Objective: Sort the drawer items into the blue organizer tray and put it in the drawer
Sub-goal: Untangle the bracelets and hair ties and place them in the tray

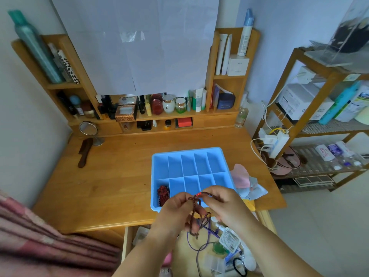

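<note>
Left hand (175, 206) and right hand (223, 204): both pinching a dark beaded string (196, 208) above the table's front edge. Blue organizer tray (189, 176) near the right edge, holding one red bead bundle (163, 193). Open drawer (209, 250) mostly unsorted; task judged early.

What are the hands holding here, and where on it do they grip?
Both hands pinch one dark red bead string near its top: the left hand and the right hand each grip the strand beside its bright red bead, and the rest dangles over the open drawer.
</note>
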The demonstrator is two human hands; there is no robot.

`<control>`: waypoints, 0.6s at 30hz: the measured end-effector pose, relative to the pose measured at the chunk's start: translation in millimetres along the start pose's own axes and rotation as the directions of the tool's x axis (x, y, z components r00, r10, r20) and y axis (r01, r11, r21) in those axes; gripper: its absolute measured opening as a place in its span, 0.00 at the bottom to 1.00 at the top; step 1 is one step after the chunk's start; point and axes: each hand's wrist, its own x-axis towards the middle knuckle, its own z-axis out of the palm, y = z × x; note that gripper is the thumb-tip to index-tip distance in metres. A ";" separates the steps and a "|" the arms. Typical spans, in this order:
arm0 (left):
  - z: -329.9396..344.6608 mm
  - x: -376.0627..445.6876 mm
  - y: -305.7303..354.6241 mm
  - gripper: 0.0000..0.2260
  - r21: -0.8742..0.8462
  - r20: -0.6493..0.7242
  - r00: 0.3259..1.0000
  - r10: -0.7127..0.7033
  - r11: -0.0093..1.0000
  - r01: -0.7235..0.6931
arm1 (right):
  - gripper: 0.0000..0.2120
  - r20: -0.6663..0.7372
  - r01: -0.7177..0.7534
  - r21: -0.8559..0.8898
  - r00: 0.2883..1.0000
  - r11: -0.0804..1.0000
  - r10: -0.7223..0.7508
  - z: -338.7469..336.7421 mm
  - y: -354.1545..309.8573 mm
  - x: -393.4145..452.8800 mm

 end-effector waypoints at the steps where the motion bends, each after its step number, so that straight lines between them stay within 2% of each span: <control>1: 1.6 -1.0 0.3 0.07 -0.030 0.025 1.000 -0.013 0.999 0.013 | 0.09 -0.018 0.021 -0.023 1.000 0.999 -0.022 0.5 -2.0 0.3; 5: 10.0 -4.7 0.1 0.02 -0.087 0.085 0.996 -0.003 0.996 0.011 | 0.10 -0.022 0.007 0.047 1.000 0.999 -0.006 6.0 -5.1 -1.6; 10: 11.7 -8.3 -1.2 0.24 0.120 0.137 0.990 0.024 0.992 -0.041 | 0.08 -0.012 0.000 -0.054 1.000 0.999 -0.001 4.9 -8.4 -4.7; 13: 12.7 -8.1 1.0 0.31 0.186 0.127 0.991 0.041 0.980 -0.065 | 0.12 -0.009 -0.033 -0.064 0.999 0.997 0.032 0.5 -11.0 -6.3; 15: 16.0 -8.8 2.6 0.26 0.168 0.109 0.993 0.054 0.983 -0.072 | 0.17 -0.008 -0.069 0.035 0.998 0.997 0.069 -2.3 -15.1 -8.3; 18: 23.2 -10.6 1.8 0.17 0.227 0.014 0.992 0.129 0.965 -0.129 | 0.17 0.046 -0.116 0.204 0.993 0.972 0.109 -5.6 -18.4 -11.1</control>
